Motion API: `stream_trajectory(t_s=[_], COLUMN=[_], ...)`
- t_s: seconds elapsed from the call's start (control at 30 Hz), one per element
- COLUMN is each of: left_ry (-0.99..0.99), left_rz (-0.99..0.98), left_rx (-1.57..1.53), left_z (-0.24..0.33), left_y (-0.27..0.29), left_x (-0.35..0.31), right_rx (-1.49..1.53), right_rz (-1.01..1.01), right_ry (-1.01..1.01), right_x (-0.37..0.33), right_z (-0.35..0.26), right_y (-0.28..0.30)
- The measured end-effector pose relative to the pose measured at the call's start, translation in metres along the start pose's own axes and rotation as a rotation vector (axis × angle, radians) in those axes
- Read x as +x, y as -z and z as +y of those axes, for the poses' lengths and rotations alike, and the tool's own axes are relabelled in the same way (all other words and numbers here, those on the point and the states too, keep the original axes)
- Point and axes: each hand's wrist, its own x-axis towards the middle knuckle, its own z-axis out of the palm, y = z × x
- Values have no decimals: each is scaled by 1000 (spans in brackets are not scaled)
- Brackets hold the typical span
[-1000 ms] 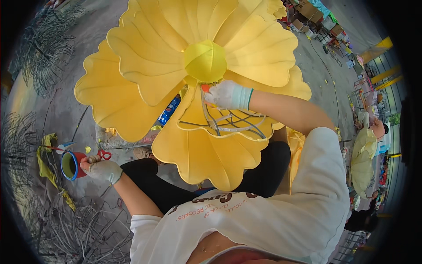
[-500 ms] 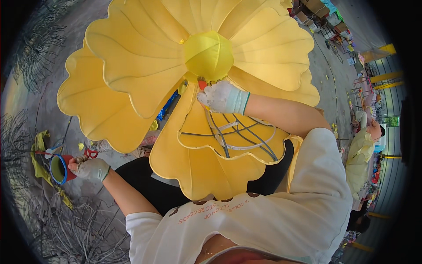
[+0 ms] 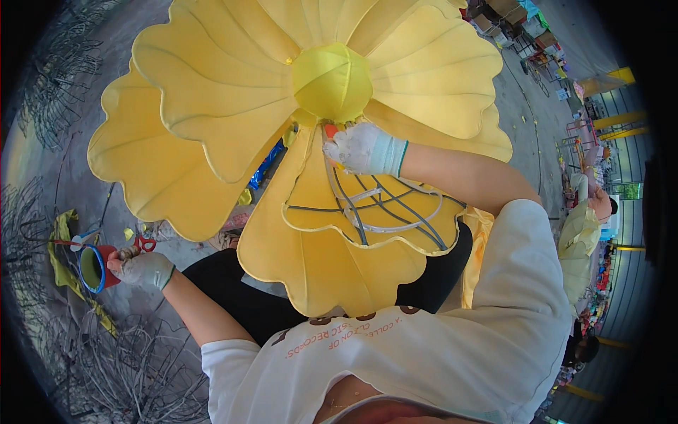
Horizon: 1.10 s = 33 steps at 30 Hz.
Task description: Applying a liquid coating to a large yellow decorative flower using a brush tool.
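Observation:
A large yellow fabric flower (image 3: pixel 219 92) lies over my lap, with a rounded lime-yellow centre (image 3: pixel 332 81). My gloved right hand (image 3: pixel 364 148) is closed round a small red brush (image 3: pixel 330 131), its tip at the base of that centre; the bristles are mostly hidden. Below this hand, the near petal (image 3: pixel 318 268) shows an uncovered part where grey wire framing (image 3: pixel 367 208) crosses. Out to the left, my gloved left hand (image 3: pixel 146 271) grips a red cup (image 3: pixel 107 258) with a blue rim. Its contents cannot be made out clearly.
Red-handled scissors (image 3: pixel 145 244) show just beyond my left hand. Bundles of grey wire (image 3: pixel 141 367) lie on the floor at left, near a strip of yellow cloth (image 3: pixel 63 247). Shiny blue material (image 3: pixel 267 168) shows between petals. Another person (image 3: pixel 600 205) is far right, near stacked boxes (image 3: pixel 505 10).
My right hand and the brush have shifted slightly right along the flower centre's base. The flower has moved slightly up and left in the picture. My left hand still holds the cup.

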Motion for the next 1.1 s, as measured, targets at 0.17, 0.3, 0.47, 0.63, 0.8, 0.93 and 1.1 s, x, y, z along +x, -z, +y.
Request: stream_trajectory(t_s=[0.17,0.3,0.47,0.63,0.8,0.93,1.1], left_ry=[20,29,23,11,3,4,12], left_rz=[-4,-15,-26,-22,-20,-26,-26], left_rx=[-13,-5,-21,-28,-17,-29,-47], left_z=[4,2,-2,-3,0,0,-4], left_y=[0,2,4,3,1,4,7], left_x=[-1,1,5,7,6,8,9], right_rx=[26,25,1,-45,-39,-10,-19], right_rz=[-15,-16,-44,-63,-53,-55,-8], right_ry=[10,40,102,131,113,82,47], right_x=[-15,-28,-45,-63,-67,-73,-83], right_z=[6,13,30,48,44,45,57], right_y=[9,10,4,3,9,8,0])
